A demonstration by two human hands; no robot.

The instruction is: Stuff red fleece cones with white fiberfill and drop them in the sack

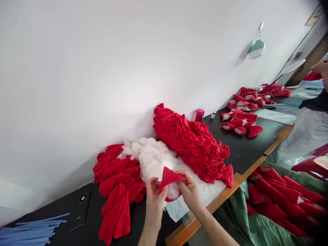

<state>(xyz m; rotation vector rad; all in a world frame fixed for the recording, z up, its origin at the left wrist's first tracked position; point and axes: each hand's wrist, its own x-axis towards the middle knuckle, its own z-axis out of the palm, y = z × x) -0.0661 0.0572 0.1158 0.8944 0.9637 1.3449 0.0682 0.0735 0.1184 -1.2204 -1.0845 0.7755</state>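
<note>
Between my two hands is a red cone-shaped fabric piece [169, 177], its point up and its open end toward me, with white stuffing showing inside. My left hand [153, 200] pinches the left edge of the opening. On the opposite edge, my right hand [190, 191] has its fingers closed on the fabric. Just behind them lies a heap of loose white stuffing [153, 157] on a white sheet [207, 188]. A pile of flat red fabric pieces [115, 198] is left of it, and a larger red pile [189, 136] stands to the right.
A dark phone [80, 208] and blue strips [33, 230] lie at left. Stuffed red pieces [241, 123] and striped ones [243, 99] sit farther along the table. A green sack [258, 223] of red pieces stands below the wooden edge [217, 205]. Another person's hand [321, 68] shows at right.
</note>
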